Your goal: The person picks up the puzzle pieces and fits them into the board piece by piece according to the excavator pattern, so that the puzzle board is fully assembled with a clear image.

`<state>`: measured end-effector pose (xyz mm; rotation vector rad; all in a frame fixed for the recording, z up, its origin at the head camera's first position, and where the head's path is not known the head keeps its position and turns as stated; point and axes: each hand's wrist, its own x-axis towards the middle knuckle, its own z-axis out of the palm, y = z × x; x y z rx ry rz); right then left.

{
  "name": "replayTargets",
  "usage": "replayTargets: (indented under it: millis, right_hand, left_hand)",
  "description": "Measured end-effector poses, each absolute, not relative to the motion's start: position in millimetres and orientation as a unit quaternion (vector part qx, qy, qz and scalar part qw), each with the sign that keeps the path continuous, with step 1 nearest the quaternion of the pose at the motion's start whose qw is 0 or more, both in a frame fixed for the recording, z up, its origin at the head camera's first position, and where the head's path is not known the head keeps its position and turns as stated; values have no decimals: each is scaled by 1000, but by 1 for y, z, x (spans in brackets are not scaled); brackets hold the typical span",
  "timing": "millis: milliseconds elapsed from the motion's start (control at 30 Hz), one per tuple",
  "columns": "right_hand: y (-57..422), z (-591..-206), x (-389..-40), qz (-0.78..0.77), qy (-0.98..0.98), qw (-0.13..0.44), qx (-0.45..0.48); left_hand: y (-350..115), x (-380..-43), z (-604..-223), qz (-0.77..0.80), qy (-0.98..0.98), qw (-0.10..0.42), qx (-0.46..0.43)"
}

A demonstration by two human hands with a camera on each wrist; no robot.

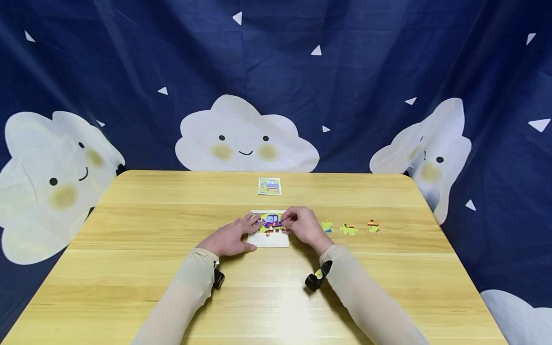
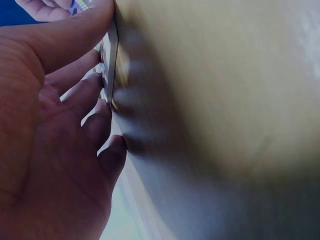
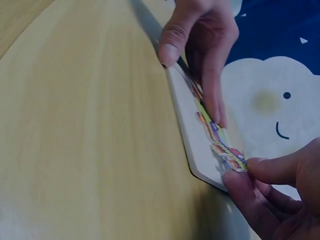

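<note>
A white puzzle tray [image 1: 268,241] lies mid-table, its far half filled with joined pieces showing a purple vehicle [image 1: 272,220]. My left hand [image 1: 232,236] rests over the tray's left side, fingers extended onto the pieces and thumb at the near edge. With thumb and fingertips, my right hand [image 1: 305,226] pinches a puzzle piece [image 3: 238,163] at the right end of the joined part. That piece is mostly covered by the fingers in the head view; the right wrist view shows its striped surface. The tray's near half shows bare white.
To the right of my right hand lie three loose puzzle pieces: one green and blue [image 1: 327,227], one mostly green [image 1: 348,229], one with orange and brown [image 1: 373,226]. A small picture card [image 1: 269,186] lies beyond the tray. A dark blue cloud-print curtain [image 1: 345,81] hangs behind the wooden table [image 1: 129,268].
</note>
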<state>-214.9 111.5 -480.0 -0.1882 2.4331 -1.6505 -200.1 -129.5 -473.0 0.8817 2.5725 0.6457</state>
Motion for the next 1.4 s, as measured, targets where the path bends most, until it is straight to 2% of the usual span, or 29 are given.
replayTargets:
  millis: [267,600,1133,1400]
  right_hand:
    - [106,-483,-216,-452,887,64,-74]
    - [102,-489,-218,-398,911,36,-98]
    - [102,-486,-217,-404,912,57,-34]
    - [100,-484,-217,-367,928,56,-38]
  left_hand:
    - [-131,-199,-475,232,907,172,306]
    - [-131,-199,-474,235,904,171,314]
    - [-129,-199,-474,238,904,168,313]
    - [-129,-200,-476,234,907,169,308]
